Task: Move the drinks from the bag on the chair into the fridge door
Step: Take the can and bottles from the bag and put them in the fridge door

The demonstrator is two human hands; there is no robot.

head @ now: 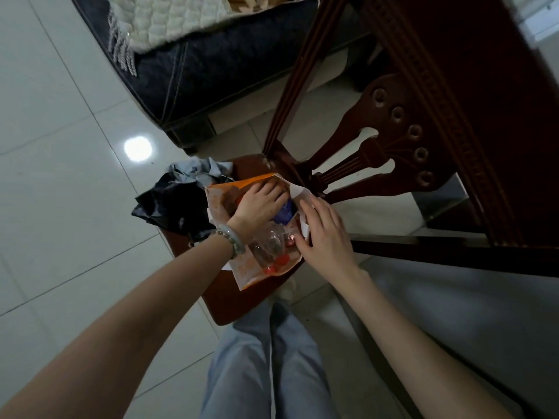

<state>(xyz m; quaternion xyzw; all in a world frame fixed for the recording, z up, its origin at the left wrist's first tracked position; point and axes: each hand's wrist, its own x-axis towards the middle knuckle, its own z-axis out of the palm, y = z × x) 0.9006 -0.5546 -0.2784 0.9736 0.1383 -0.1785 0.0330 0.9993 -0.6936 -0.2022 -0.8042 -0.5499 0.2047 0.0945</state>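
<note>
Barely begun, I judged: clear red-capped plastic bottles (pixel 268 247) lay in the orange-and-white paper bag (pixel 252 275) at centre frame; my left hand (pixel 260 204) reached inside, grip unclear, right hand (pixel 325 234) flat on its rim.

Dim indoor view with a cool, greyish cast. A round white glare spot (pixel 137 148) on the glossy floor (pixel 54 207) mirrors a light overhead. Wide-angle distortion bows the chair (pixel 393 152) (strongest toward the edges). The bag (pixel 242 181) is in soft shadow, its contents murky and slightly blurred.
</note>
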